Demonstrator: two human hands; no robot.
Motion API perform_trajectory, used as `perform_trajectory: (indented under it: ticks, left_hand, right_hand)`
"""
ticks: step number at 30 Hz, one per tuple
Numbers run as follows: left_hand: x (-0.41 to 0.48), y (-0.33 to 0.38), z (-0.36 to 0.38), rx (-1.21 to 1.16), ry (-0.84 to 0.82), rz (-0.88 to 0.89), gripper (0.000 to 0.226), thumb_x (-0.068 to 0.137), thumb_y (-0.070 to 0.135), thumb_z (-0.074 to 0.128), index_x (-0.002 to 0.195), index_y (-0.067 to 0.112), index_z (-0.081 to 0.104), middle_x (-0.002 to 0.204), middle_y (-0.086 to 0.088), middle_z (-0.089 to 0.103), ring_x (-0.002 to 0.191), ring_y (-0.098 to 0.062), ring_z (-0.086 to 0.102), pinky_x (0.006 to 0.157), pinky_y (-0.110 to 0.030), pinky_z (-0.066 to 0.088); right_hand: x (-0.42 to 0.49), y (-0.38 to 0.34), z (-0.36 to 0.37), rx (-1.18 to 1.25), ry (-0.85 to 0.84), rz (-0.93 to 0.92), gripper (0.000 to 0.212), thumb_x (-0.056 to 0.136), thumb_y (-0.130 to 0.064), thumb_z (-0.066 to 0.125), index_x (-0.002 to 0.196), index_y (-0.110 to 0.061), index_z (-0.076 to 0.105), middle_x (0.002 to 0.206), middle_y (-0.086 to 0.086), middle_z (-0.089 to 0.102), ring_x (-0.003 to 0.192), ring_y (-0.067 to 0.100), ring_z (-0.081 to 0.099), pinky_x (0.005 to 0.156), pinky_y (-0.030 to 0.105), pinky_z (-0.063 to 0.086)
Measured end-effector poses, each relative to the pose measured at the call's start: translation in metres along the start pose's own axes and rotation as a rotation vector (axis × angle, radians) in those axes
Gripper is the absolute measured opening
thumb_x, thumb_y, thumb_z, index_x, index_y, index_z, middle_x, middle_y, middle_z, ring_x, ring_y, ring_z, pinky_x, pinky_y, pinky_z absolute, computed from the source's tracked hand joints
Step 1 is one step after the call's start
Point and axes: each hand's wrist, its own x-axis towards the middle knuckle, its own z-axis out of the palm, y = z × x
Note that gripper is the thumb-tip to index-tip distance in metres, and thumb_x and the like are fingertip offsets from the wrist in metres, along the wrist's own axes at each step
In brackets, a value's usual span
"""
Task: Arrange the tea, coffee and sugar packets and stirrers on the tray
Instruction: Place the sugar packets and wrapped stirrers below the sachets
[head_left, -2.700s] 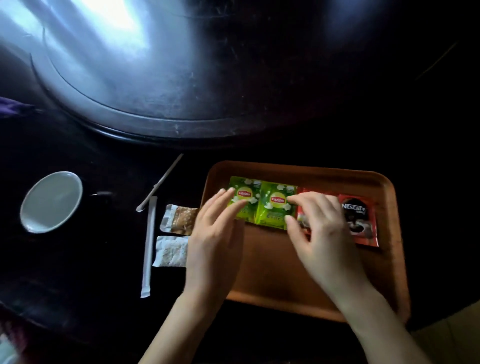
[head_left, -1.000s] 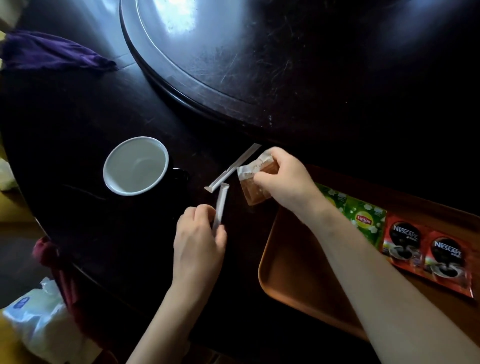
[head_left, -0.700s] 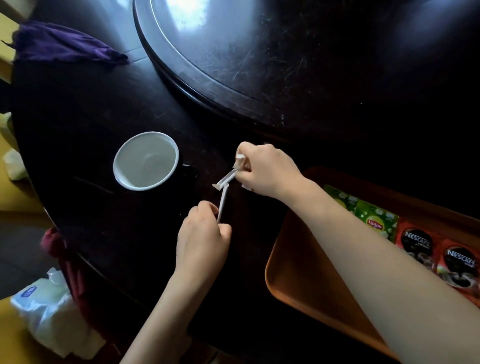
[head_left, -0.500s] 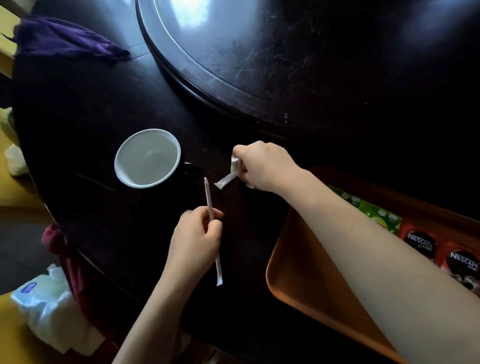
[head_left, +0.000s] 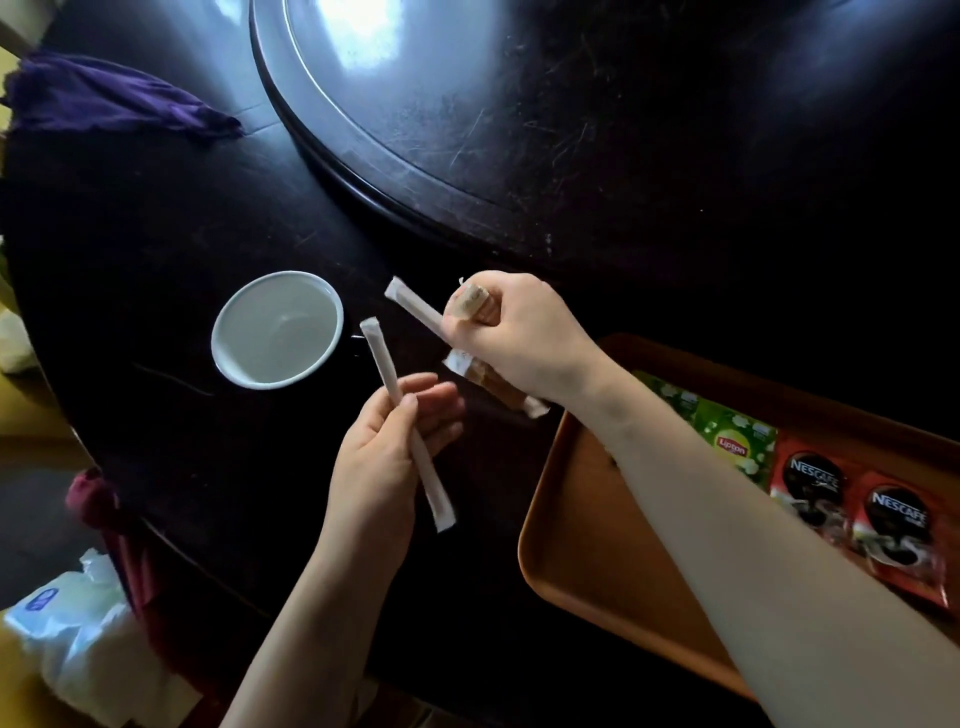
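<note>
The orange-brown rounded plastic tray (head_left: 597, 561) lies at the right on the dark table; along its far side sit green Lipton tea packets (head_left: 735, 441) and, just beside them, two red Nescafé coffee packets (head_left: 852, 514) in one row, partly hidden by the right forearm. The white-lined dark cup (head_left: 278, 328) stands empty, left of the hands. The left hand (head_left: 387, 462) pinches a white paper-wrapped stirrer (head_left: 408, 423) between thumb and fingers, raised above the table. The right hand (head_left: 519, 338) is closed in a fist around a second wrapped stirrer (head_left: 415, 312) and brown sugar packets (head_left: 493, 382), left of the tray. The dark glossy wooden table (head_left: 156, 234) carries a raised round turntable (head_left: 519, 130); a purple cloth (head_left: 104, 104) lies at its far left edge.
</note>
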Motion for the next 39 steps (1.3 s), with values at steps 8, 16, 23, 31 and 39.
perform_trajectory:
  ticks: [8,16,23,31,39]
  left_hand:
    - [-0.010,0.009,0.030,-0.166,-0.168,-0.033,0.033,0.096,0.028,0.040,0.108,0.010,0.064,0.089,-0.005,0.072,0.081,-0.015,0.068,0.070,-0.029,0.055]
    - [-0.021,0.004,0.028,0.003,-0.317,-0.076,0.018,0.071,0.019,0.065,0.087,0.010,0.064,0.077,-0.006,0.059,0.057,-0.008,0.047,0.041,-0.016,0.034]
    - [-0.033,-0.004,0.030,0.098,-0.393,-0.165,0.021,0.066,0.012,0.074,0.085,0.007,0.066,0.069,-0.004,0.061,0.058,-0.013,0.043,0.042,-0.014,0.036]
    - [-0.043,-0.015,0.027,0.211,-0.337,-0.221,0.021,0.085,0.021,0.053,0.086,0.004,0.066,0.065,-0.002,0.061,0.052,-0.009,0.044,0.043,-0.014,0.035]
    - [-0.037,-0.014,0.028,0.170,-0.283,-0.241,0.027,0.093,0.014,0.041,0.085,0.003,0.064,0.057,0.001,0.062,0.046,-0.006,0.046,0.039,-0.014,0.035]
  right_hand:
    - [-0.039,-0.017,0.003,0.228,0.154,0.254,0.017,0.083,-0.031,0.061,0.082,-0.014,0.060,0.079,0.002,0.066,0.081,0.022,0.065,0.079,0.040,0.054]
    - [-0.075,-0.002,-0.012,0.510,0.207,0.371,0.014,0.087,-0.011,0.054,0.095,-0.011,0.066,0.093,0.011,0.071,0.084,0.018,0.067,0.074,0.029,0.056]
    - [-0.108,0.022,-0.034,0.510,0.225,0.401,0.005,0.081,-0.019,0.066,0.081,-0.015,0.069,0.077,0.007,0.070,0.073,0.011,0.062,0.070,0.025,0.051]
    - [-0.165,0.061,-0.045,0.485,0.386,0.553,0.010,0.080,-0.015,0.067,0.074,-0.008,0.066,0.061,-0.002,0.062,0.060,0.010,0.053,0.059,0.021,0.040]
    - [-0.177,0.081,-0.020,0.092,0.416,0.607,0.008,0.078,-0.020,0.068,0.072,-0.019,0.066,0.065,-0.009,0.061,0.061,0.002,0.054,0.051,0.004,0.038]
